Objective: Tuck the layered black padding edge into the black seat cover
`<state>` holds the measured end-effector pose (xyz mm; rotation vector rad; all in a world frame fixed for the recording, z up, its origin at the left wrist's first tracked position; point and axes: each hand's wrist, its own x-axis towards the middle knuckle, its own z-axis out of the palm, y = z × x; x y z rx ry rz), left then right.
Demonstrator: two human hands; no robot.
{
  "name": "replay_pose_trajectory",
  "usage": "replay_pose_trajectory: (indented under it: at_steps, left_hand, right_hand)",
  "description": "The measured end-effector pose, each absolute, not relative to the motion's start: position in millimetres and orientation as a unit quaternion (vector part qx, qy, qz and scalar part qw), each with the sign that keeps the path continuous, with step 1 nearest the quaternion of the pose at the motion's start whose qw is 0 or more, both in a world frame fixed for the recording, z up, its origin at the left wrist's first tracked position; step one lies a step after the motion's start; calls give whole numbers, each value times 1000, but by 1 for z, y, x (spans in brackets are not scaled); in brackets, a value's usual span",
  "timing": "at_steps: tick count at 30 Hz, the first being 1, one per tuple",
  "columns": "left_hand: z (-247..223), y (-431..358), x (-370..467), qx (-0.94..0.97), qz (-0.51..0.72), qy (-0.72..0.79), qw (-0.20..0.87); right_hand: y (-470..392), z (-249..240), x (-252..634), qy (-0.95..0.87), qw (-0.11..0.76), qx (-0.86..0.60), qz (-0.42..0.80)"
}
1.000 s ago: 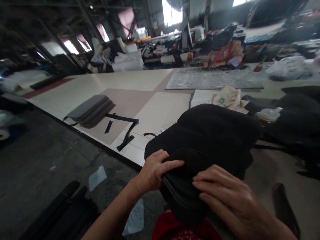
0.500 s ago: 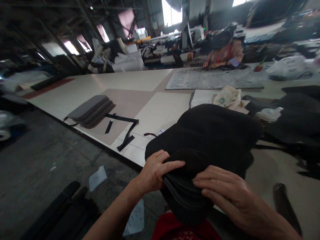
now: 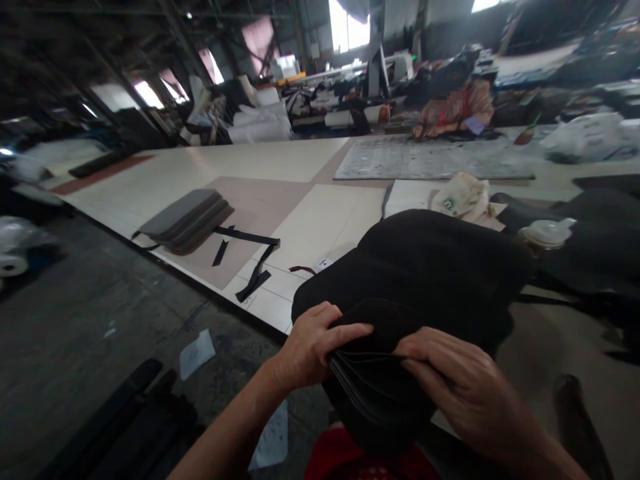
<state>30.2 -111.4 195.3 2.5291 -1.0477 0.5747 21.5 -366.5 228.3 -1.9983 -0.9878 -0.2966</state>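
Observation:
A stack of black fabric pieces (image 3: pixel 370 393) hangs over the near edge of the table, its layered edges facing me. My left hand (image 3: pixel 320 343) grips the stack's left side, thumb and fingers closed around the layers. At the right, my right hand (image 3: pixel 445 370) pinches the edge of an upper layer between thumb and fingertips. Beneath and behind the hands spreads a larger black fabric piece (image 3: pixel 430 267) on the table. By its left edge lie a small white label (image 3: pixel 323 263) and a short dark red strip (image 3: pixel 302 269).
Left on the table (image 3: pixel 240 155) are a stack of grey pieces (image 3: pixel 185 220) and black straps (image 3: pixel 257 270). To the right stand a lidded clear container (image 3: pixel 546 233) and a cloth bag (image 3: pixel 461 195). Across the table sits a person (image 3: pixel 457 110) beside a grey board (image 3: pixel 425 159).
My right hand has gone from resting along the layers with fingers extended to pinching the edge of an upper layer, which is lifted a little. My left hand keeps its hold.

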Motion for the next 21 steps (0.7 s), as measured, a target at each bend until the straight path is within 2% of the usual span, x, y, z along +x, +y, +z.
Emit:
replay_pose_trajectory:
  at_steps: [15,21]
  left_hand:
    - [199,-113,31,898,174,-362,182]
    - [189,-109,33,878,229,-372,196]
  right_hand:
    - [-361,216,29,-319,443,-826,-138]
    - [-356,212,41,-208,464,-854,-113]
